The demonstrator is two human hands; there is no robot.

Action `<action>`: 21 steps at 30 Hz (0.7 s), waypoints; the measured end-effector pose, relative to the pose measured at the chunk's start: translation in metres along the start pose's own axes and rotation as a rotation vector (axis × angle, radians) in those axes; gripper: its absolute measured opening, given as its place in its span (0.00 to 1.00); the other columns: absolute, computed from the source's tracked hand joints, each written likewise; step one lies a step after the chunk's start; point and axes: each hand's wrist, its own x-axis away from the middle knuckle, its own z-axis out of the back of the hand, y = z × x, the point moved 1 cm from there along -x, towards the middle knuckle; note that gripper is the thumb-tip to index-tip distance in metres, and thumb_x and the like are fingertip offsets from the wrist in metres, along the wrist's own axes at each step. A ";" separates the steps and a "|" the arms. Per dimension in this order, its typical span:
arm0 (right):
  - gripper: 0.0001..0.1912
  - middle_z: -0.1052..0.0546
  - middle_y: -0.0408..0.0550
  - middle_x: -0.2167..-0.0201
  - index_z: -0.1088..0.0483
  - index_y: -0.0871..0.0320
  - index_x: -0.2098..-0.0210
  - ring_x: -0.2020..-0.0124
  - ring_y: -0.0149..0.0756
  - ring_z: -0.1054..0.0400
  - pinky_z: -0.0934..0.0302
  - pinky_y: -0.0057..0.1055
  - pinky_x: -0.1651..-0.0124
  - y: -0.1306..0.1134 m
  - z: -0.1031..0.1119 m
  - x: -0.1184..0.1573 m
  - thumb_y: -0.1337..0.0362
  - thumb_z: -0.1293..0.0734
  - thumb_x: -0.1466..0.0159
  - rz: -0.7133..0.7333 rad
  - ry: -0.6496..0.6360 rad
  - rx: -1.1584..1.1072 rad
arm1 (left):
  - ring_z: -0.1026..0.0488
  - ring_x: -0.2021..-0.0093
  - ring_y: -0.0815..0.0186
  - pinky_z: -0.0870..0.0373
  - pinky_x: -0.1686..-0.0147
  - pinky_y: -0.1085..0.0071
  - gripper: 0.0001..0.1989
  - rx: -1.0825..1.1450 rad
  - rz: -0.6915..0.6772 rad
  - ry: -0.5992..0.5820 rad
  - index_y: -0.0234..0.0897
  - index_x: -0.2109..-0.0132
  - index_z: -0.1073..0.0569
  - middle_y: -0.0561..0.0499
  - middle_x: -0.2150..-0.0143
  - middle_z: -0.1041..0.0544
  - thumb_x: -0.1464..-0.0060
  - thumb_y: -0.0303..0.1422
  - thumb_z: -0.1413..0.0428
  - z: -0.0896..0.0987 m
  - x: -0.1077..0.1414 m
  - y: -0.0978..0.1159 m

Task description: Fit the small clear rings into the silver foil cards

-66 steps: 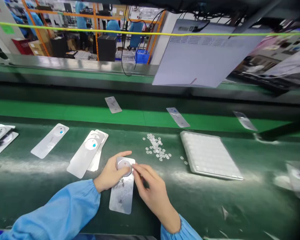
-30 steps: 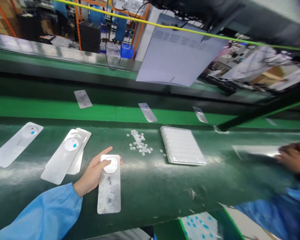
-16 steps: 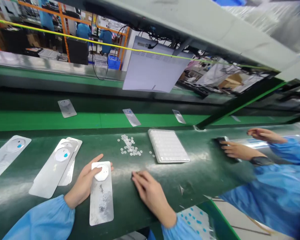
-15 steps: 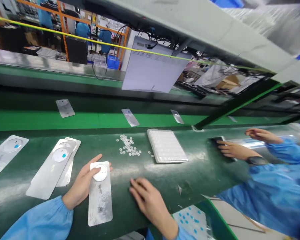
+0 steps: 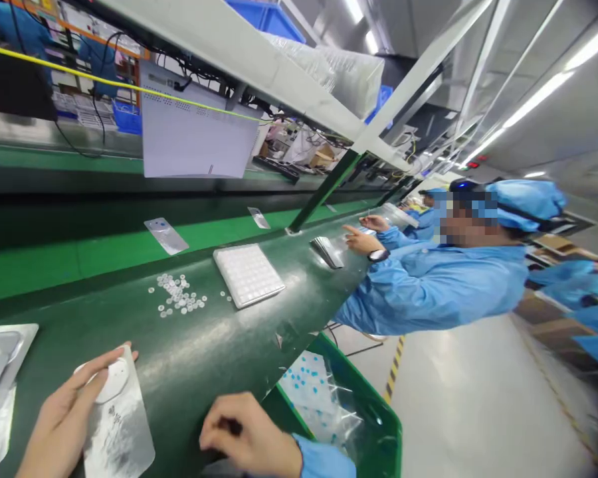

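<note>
My left hand (image 5: 60, 415) grips a flat silver metal plate (image 5: 122, 431) with rounded corners, its thumb and fingers pressing over a white octagonal disc (image 5: 113, 385) near the top end. Small dark marks show on the plate below the disc. Close to the front edge of the green bench, my right hand (image 5: 252, 428) is curled, thumb and fingertips together; whether anything sits between them is hidden. Beyond both hands lies a loose scatter of small white rings (image 5: 184, 299). To the left, more silver plates (image 5: 4, 378) overlap each other, partly out of view.
A white gridded tray (image 5: 252, 273) lies beyond the rings. At the bench edge stands a green bin (image 5: 391, 411) with a blue-dotted sheet (image 5: 303, 375). On the right a co-worker (image 5: 453, 285) in blue works near stacked plates (image 5: 327, 252). Single plates (image 5: 167, 236) lie on the green strip behind.
The view has swung right, bringing the co-worker and aisle into sight. My right hand has gone from lying on the bench to a curled grip nearer the edge. My left hand keeps the plate.
</note>
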 end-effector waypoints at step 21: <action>0.25 0.34 0.37 0.85 0.27 0.61 0.72 0.83 0.23 0.46 0.53 0.22 0.81 -0.071 0.003 -0.123 0.44 0.22 0.47 -0.463 -0.507 -0.268 | 0.20 0.70 0.63 0.23 0.68 0.71 0.09 -0.060 -0.586 -0.127 0.44 0.54 0.15 0.50 0.67 0.15 0.41 0.33 0.35 -0.013 0.029 0.003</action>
